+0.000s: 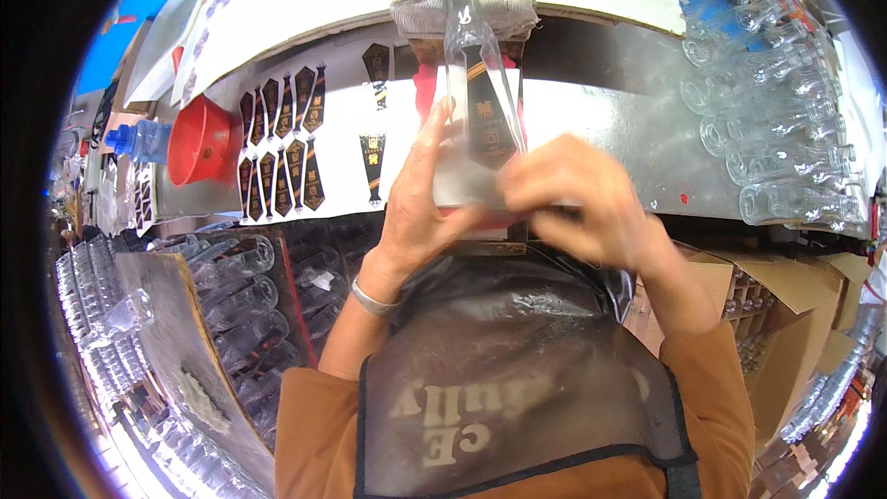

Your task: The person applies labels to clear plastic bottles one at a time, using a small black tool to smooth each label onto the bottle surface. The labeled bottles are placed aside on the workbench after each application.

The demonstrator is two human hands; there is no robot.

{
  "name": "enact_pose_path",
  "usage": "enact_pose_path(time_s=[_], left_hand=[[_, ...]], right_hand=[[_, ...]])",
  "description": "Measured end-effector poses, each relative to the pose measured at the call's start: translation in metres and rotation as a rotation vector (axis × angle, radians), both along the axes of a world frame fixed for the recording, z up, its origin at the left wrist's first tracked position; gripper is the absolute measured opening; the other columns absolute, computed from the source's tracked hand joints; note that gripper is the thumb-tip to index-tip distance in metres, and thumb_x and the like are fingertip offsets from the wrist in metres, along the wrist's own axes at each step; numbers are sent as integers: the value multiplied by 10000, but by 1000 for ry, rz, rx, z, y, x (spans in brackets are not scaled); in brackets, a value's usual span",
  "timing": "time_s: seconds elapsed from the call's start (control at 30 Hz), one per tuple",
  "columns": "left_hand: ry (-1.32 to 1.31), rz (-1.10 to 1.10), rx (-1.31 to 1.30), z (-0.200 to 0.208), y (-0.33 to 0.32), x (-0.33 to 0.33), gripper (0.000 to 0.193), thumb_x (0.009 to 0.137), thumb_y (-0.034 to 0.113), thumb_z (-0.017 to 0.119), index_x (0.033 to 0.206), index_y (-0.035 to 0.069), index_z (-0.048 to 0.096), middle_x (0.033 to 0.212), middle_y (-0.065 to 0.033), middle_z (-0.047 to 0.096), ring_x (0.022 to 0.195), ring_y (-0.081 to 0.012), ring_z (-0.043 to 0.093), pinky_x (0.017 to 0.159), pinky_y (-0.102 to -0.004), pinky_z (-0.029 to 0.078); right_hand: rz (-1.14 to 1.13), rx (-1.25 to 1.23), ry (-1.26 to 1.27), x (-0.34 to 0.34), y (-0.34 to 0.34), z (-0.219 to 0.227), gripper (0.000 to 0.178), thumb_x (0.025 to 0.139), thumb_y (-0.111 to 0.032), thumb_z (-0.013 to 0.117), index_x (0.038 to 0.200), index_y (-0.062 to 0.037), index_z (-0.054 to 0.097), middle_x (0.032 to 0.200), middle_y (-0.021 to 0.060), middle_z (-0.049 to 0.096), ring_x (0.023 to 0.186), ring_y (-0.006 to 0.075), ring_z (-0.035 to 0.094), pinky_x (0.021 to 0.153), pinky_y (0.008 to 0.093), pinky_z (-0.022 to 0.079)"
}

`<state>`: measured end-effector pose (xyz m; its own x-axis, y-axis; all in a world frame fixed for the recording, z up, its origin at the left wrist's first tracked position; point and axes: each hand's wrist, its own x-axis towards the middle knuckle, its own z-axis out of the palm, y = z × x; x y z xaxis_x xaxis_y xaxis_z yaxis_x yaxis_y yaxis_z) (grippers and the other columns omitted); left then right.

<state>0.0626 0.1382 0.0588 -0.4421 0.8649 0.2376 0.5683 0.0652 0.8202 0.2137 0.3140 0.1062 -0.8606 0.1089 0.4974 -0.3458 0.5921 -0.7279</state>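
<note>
A clear glass bottle [453, 143] lies on a stand in front of me, its neck pointing away over a cloth-wrapped pad [416, 11]. A black tie-shaped label [490, 120] with gold print sits on its upper face. My left hand [414, 212] grips the bottle near its base, thumb and fingers on either side. Over the base's right side, my right hand [582, 199] is bent and blurred by motion, fingertips close to the label's lower end. Whether those fingers pinch anything cannot be made out. To the left lies a white sheet of similar tie-shaped labels [286, 139].
A red bowl [199, 140] and a blue-capped plastic bottle [143, 141] stand at left. Several clear bottles [785, 166] line the bench's right side. More bottles [245, 282] fill a crate at lower left; an open cardboard box [785, 342] is at lower right.
</note>
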Motion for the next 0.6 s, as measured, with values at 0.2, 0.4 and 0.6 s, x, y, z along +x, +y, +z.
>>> enact_pose_path(time_s=[0.2,0.4,0.6], left_hand=[[-73,-18,2,9,0,2,957,829,253,772,1550,-72,233,1538,-284,373,1403,-374,409,1153,-423,324],[-271,118,66,-7,33,7,712,1022,220,491,1545,-123,149,1570,-309,307,1467,-365,330,1200,-401,253],[-301,74,123,5,30,11,704,1034,208,470,1550,-121,123,1578,-316,284,1487,-357,298,1209,-391,238]], right_hand=[[-287,-782,-533,23,-3,5,189,972,-134,624,1071,14,689,767,42,641,795,115,642,717,283,512],[-342,-483,-602,-15,-3,-17,418,977,-298,671,1221,37,624,698,50,660,669,63,574,627,234,430],[-349,-453,-630,-20,-7,-19,521,915,-331,733,1234,61,609,663,83,657,658,88,594,621,277,462]])
